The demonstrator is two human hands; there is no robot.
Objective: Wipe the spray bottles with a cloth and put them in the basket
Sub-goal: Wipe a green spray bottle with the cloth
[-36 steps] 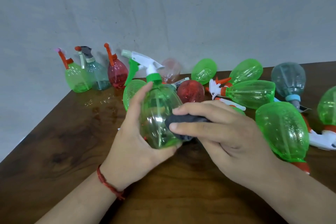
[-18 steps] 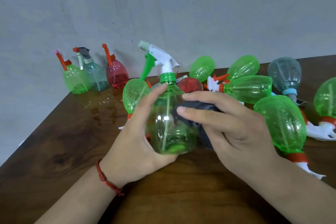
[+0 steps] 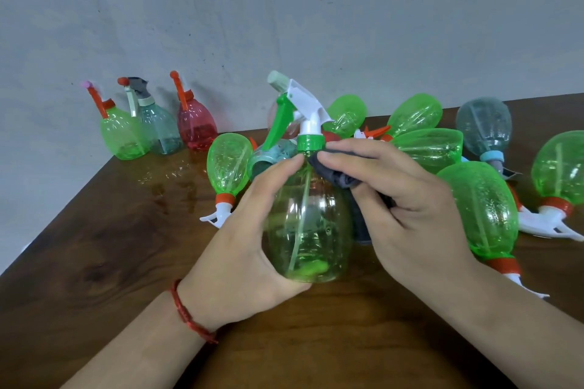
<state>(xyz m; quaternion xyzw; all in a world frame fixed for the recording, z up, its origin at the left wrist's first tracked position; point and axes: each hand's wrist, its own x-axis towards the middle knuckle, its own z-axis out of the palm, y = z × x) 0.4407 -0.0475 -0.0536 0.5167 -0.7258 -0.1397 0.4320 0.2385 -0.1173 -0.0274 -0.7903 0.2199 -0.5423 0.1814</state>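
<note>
Green spray bottle [image 3: 308,230] upright, left hand [image 3: 243,249] curled round it, right hand [image 3: 410,208] pinching dark cloth [image 3: 336,174]

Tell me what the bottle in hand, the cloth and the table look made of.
The green bottle: clear tinted plastic, glossy; its dip tube shows through. The cloth: dark grey soft fabric, matte; it folds and bunches. The table: brown wood or wood-look laminate, smooth; grain and faint sheen show.

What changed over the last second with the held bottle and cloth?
The green spray bottle was tilted upright in the left hand, and the right hand slid the dark cloth from the bottle's belly up to its neck, just under the green collar. Both grips stayed; the other bottles did not visibly move.
</note>
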